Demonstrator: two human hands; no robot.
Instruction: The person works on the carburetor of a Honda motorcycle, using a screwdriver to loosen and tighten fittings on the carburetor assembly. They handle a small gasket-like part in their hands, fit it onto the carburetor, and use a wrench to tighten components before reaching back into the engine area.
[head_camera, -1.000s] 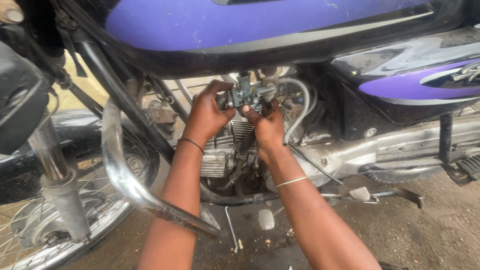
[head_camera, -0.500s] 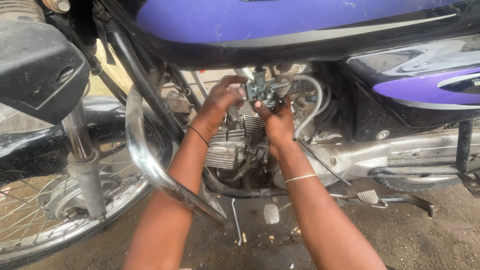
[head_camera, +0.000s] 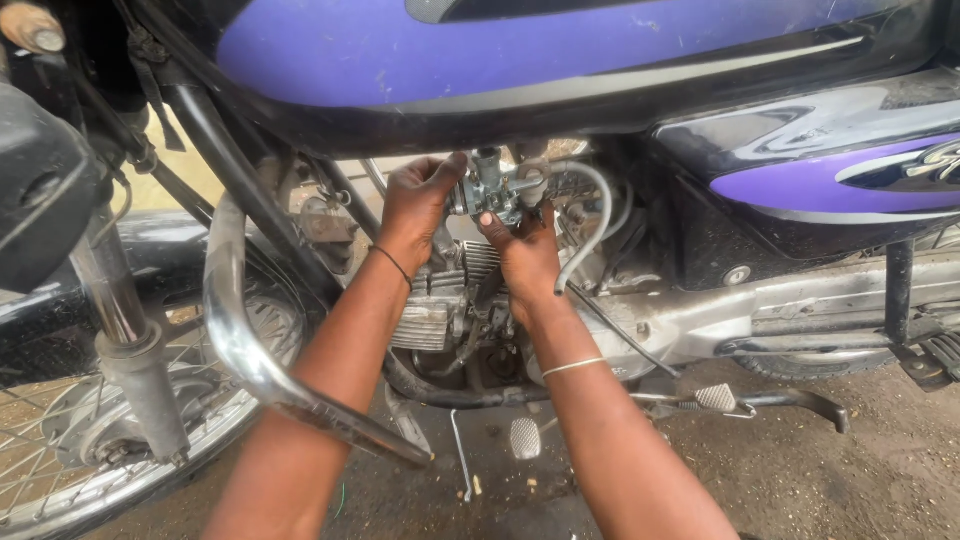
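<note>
Both my hands reach under the purple fuel tank (head_camera: 520, 50) of a motorcycle. Between them is a small grey metal carburettor (head_camera: 490, 190), held just above the finned engine block (head_camera: 440, 300). My left hand (head_camera: 415, 205) grips its left side with the thumb up against it. My right hand (head_camera: 525, 255) supports it from below and the right, fingers closed on it. A grey hose (head_camera: 590, 230) curves down just right of the carburettor.
A chrome crash guard (head_camera: 250, 350) bends across in front of my left forearm. The front wheel and fork (head_camera: 130, 380) stand at the left. A footpeg and brake pedal (head_camera: 720, 400) stick out low on the right, over a dirt floor (head_camera: 880, 470).
The view has shifted, so the motorcycle sits further right and larger. Both hands stay on the carburettor, which has risen a little closer to the tank's underside.
</note>
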